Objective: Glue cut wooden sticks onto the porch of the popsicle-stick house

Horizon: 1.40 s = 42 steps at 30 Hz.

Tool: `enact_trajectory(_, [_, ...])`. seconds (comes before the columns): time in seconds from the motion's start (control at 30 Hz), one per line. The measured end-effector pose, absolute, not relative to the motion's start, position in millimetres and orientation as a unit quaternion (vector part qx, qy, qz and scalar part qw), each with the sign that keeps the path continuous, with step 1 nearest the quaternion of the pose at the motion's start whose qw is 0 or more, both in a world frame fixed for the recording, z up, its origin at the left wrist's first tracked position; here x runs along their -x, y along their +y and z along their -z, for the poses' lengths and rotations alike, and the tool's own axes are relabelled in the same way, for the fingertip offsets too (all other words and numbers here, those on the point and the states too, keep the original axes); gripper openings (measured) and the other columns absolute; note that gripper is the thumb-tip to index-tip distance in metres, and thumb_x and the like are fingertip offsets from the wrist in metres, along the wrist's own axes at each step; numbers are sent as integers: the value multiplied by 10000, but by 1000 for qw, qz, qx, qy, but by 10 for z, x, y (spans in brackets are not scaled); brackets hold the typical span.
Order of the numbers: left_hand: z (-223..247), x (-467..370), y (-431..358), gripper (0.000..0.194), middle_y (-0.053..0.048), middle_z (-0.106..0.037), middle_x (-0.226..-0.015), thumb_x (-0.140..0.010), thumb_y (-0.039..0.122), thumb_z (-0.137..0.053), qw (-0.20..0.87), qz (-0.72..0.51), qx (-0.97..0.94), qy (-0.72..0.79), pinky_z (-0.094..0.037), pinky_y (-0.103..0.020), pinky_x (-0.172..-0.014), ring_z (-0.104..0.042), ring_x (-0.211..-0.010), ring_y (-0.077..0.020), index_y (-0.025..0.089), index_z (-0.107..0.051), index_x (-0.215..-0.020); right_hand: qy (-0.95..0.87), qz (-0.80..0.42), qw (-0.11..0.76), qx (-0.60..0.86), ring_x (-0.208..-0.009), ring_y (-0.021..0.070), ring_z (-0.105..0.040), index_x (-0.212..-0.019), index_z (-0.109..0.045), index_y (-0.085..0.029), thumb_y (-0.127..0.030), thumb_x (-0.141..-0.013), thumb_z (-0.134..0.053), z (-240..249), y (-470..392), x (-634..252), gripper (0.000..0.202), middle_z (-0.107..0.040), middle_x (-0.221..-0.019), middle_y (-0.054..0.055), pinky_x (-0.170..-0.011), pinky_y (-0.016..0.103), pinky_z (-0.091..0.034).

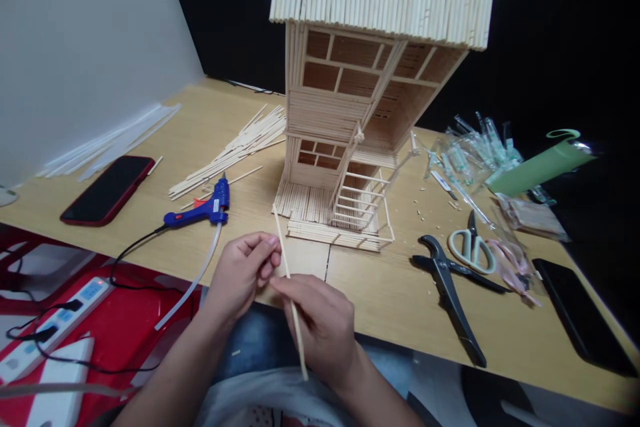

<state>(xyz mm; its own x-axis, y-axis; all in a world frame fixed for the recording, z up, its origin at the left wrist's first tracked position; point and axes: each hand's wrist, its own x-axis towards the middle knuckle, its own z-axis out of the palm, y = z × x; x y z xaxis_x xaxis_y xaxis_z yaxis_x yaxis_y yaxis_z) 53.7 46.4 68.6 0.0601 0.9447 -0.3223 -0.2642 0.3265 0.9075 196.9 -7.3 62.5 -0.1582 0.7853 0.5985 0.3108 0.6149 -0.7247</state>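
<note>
Hands met over the table edge (380,293) — left hand (243,273) and right hand (320,320) both pinched one thin stick (283,243), held before the stick house (360,100). Step looked like readying it; next move needed glue from the glue gun (203,208).

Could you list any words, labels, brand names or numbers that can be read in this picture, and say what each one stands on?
No text can be read.
Blue glue gun: a small white label on its body, too small to read.
White power strip: blue marks beside its switches, blurred.
Clear packets by the green roll: any print is too small to make out.
Both phones, red and black, have dark screens.
</note>
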Motion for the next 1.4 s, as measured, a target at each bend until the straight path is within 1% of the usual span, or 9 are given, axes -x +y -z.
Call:
enact_trajectory(0.17, [-730, -576, 555, 475, 30, -579, -556, -757, 602, -778, 658, -441, -376, 482, -251, -145, -339, -372, -377, -33, 152, -627, -752, -727, -226, 523, 384, -944, 189, -759, -1122, -719, -198, -37, -951, -520, -587, -47, -1974, 308, -803, -1013, 82, -854, 308, -618])
enact_trajectory(0.3, [-669, -564, 567, 437, 47, -607, -573, -721, 482, -861, 657, -428, -395, 478, -297, -128, -389, -403, -406, -25, 169, -561, -781, -745, -210, 499, 389, -917, 217, -744, -1131, -708, -156, -29, -948, -498, -521, 1, -1949, 306, -787, -1000, 120, -833, 340, -609])
enact_trajectory(0.43, [-654, -501, 648, 417, 3, -699, -693, -709, 408, -880, 647, -432, -401, 485, -343, -134, -423, -463, -446, -29, 160, -561, -811, -718, -263, 512, 391, -1046, 214, -730, -1306, -611, -176, -54, -965, -459, -460, -29, -1900, 392, -754, -1147, 136, -904, 344, -601])
enact_trajectory(0.5, [-673, -478, 717, 415, 20, -683, -670, -705, 398, -878, 627, -457, -394, 492, -311, -136, -395, -430, -414, -25, 166, -554, -820, -655, -356, 516, 421, -915, 173, -751, -1373, -521, -187, -115, -996, -455, -443, -68, -1891, 390, -747, -1147, 124, -769, 281, -612])
enact_trajectory(0.6, [-700, -470, 834, 391, 32, -664, -651, -715, 373, -865, 595, -486, -398, 501, -325, -138, -407, -445, -434, -35, 173, -552, -836, -541, -560, 453, 434, -554, 99, -639, -1244, -542, -184, -303, -1059, -439, -441, -119, -1894, 243, -736, -845, 35, -485, 186, -479])
enact_trajectory(0.8, [-690, -497, 1032, 350, 24, -660, -668, -755, 397, -821, 548, -481, -452, 514, -348, -163, -418, -452, -438, -46, 180, -558, -834, -405, -739, 361, 399, -356, 48, -373, -798, -612, -164, -542, -994, -511, -520, -45, -1828, 437, -554, -526, -52, -372, 169, -266])
enact_trajectory(1.1, [-623, -452, 1065, 327, 30, -668, -648, -833, 460, -721, 471, -463, -504, 556, -377, -189, -429, -505, -452, -89, 194, -569, -945, -456, -661, 369, 468, -375, 80, -424, -710, -616, -182, -365, -985, -532, -559, 297, -1638, 340, -544, -487, -51, -420, 198, -332])
enact_trajectory(1.23, [-581, -465, 1062, 272, 29, -653, -605, -818, 408, -708, 457, -451, -518, 565, -410, -199, -492, -551, -504, -107, 186, -571, -894, -549, -554, 344, 522, -454, 109, -539, -658, -619, -192, -263, -971, -544, -558, 361, -1585, 329, -568, -495, -30, -497, 217, -378])
enact_trajectory(1.4, [-560, -477, 1090, 222, 34, -638, -575, -809, 370, -686, 431, -463, -518, 575, -435, -217, -543, -556, -516, -114, 186, -568, -850, -576, -522, 327, 537, -462, 117, -545, -625, -630, -197, -226, -968, -552, -553, 414, -1577, 353, -575, -487, -29, -540, 233, -387])
